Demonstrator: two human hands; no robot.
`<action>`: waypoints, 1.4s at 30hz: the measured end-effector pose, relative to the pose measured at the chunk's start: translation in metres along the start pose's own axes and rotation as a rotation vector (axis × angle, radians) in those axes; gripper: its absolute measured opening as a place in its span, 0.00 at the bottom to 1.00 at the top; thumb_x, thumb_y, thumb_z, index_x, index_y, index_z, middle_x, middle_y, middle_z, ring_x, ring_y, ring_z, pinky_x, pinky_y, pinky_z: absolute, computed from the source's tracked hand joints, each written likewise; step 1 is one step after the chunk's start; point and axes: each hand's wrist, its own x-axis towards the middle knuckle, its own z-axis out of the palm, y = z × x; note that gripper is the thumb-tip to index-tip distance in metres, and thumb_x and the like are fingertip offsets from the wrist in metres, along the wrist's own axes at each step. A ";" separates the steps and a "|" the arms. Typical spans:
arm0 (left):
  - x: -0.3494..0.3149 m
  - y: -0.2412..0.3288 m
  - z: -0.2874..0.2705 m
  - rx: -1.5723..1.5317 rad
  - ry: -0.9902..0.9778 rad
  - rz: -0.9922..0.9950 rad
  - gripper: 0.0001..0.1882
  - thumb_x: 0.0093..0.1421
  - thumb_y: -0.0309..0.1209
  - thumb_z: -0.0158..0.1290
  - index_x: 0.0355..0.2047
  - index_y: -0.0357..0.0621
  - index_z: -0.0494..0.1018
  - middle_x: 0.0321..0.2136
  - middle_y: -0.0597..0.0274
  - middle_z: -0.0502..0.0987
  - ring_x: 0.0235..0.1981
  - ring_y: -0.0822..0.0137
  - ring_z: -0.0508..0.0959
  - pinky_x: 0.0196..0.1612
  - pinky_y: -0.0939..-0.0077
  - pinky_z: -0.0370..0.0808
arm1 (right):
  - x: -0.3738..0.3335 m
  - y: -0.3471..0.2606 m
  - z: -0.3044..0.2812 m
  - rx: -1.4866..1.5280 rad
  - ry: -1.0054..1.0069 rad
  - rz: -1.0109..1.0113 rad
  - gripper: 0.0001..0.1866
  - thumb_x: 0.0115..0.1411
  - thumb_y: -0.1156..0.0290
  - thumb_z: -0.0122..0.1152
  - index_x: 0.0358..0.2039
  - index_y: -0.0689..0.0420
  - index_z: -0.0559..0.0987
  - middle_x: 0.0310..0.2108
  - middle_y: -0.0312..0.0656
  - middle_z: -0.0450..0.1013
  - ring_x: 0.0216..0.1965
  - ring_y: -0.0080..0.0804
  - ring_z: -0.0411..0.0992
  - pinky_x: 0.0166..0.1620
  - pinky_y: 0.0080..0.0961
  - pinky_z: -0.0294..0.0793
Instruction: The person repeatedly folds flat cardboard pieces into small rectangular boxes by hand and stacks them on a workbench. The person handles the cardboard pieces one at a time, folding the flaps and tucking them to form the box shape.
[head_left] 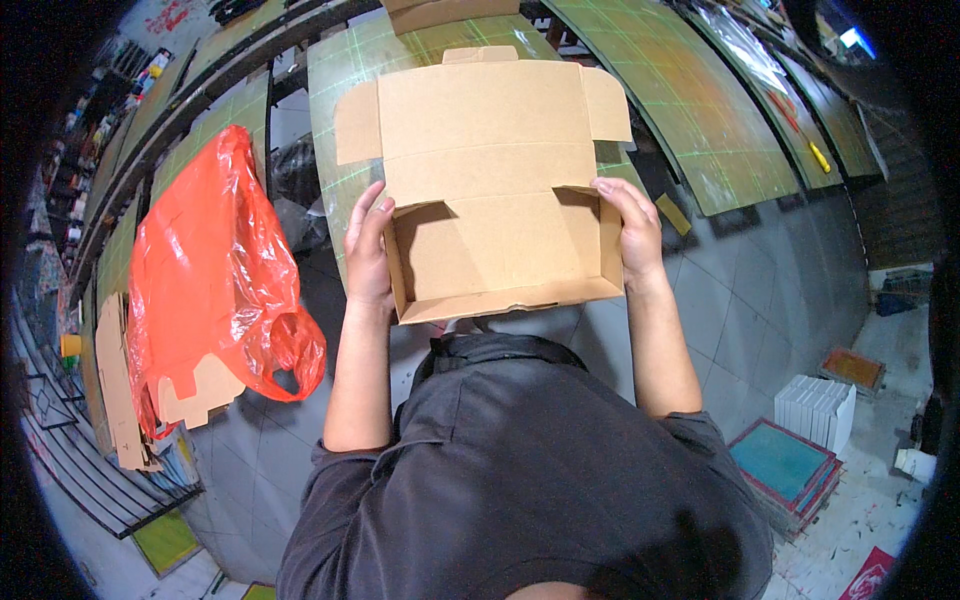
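Note:
A brown cardboard box (490, 110) is held in front of me with its lid folded back, away from me. Its tray part is shallow and shows nothing inside. Side flaps stick out left and right of the lid, and a small tuck tab stands at the far edge. My left hand (370, 250) grips the box's left wall, fingers on the outside and near the top corner. Gripping the right wall is my right hand (635, 230), its fingertips over the upper corner. Part of each hand's grip is hidden behind the walls.
To the left, a red plastic bag (200, 270) holds flat cardboard pieces, with more flat cardboard (115, 390) beside it. Green work boards (690, 110) lie in rows ahead. Another cardboard piece (450, 14) lies beyond the lid. White blocks (815, 412) and framed screens (785, 462) sit at lower right.

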 end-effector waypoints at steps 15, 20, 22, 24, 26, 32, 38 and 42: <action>0.014 -0.005 -0.011 -0.088 -0.176 -0.007 0.22 0.56 0.33 0.43 0.49 0.34 0.64 0.42 0.53 0.73 0.45 0.64 0.73 0.48 0.72 0.69 | 0.006 0.002 -0.001 0.021 -0.032 0.059 0.10 0.55 0.68 0.52 0.33 0.59 0.76 0.32 0.36 0.72 0.37 0.24 0.69 0.44 0.20 0.64; 0.019 -0.013 -0.025 -0.155 -0.133 -0.004 0.30 0.58 0.50 0.38 0.45 0.32 0.66 0.43 0.49 0.73 0.44 0.60 0.73 0.50 0.69 0.67 | 0.011 0.014 -0.005 0.251 0.007 0.039 0.18 0.59 0.57 0.47 0.36 0.61 0.75 0.36 0.41 0.72 0.42 0.29 0.68 0.47 0.25 0.65; 0.020 -0.015 -0.028 -0.292 -0.110 -0.028 0.38 0.56 0.59 0.35 0.43 0.31 0.67 0.43 0.47 0.72 0.44 0.58 0.72 0.51 0.68 0.66 | 0.012 0.015 -0.008 0.587 -0.093 0.066 0.25 0.59 0.50 0.44 0.37 0.63 0.74 0.38 0.43 0.72 0.43 0.31 0.68 0.48 0.27 0.65; 0.019 -0.015 -0.022 -0.300 0.030 -0.028 0.46 0.53 0.68 0.31 0.42 0.29 0.67 0.44 0.46 0.72 0.44 0.56 0.72 0.51 0.67 0.65 | 0.013 0.014 -0.008 0.756 -0.138 0.067 0.31 0.59 0.44 0.41 0.38 0.64 0.74 0.40 0.45 0.72 0.44 0.33 0.68 0.49 0.29 0.65; 0.018 -0.011 -0.018 -0.130 0.048 0.033 0.48 0.51 0.70 0.32 0.41 0.29 0.68 0.44 0.46 0.72 0.44 0.56 0.71 0.51 0.68 0.65 | 0.013 0.013 -0.006 0.759 -0.127 0.041 0.36 0.58 0.40 0.39 0.39 0.65 0.74 0.41 0.47 0.72 0.45 0.35 0.68 0.50 0.30 0.65; 0.022 -0.017 -0.021 -0.068 -0.046 0.272 0.31 0.60 0.52 0.35 0.40 0.33 0.70 0.40 0.52 0.74 0.43 0.61 0.72 0.49 0.71 0.67 | 0.015 0.015 -0.005 0.719 -0.183 0.018 0.30 0.59 0.51 0.38 0.43 0.69 0.72 0.44 0.49 0.71 0.47 0.39 0.67 0.53 0.32 0.63; 0.025 -0.030 -0.034 0.148 -0.145 0.493 0.14 0.61 0.25 0.38 0.43 0.33 0.70 0.46 0.56 0.72 0.45 0.65 0.72 0.48 0.74 0.67 | 0.020 0.035 -0.019 0.422 -0.181 -0.178 0.21 0.57 0.67 0.40 0.49 0.64 0.70 0.51 0.46 0.67 0.50 0.35 0.66 0.55 0.31 0.61; 0.023 -0.027 -0.029 0.271 -0.158 0.464 0.15 0.59 0.23 0.37 0.44 0.33 0.69 0.47 0.54 0.71 0.47 0.63 0.71 0.51 0.72 0.66 | 0.018 0.018 -0.001 0.398 -0.210 -0.240 0.20 0.59 0.70 0.39 0.49 0.64 0.69 0.54 0.48 0.65 0.51 0.35 0.67 0.56 0.30 0.61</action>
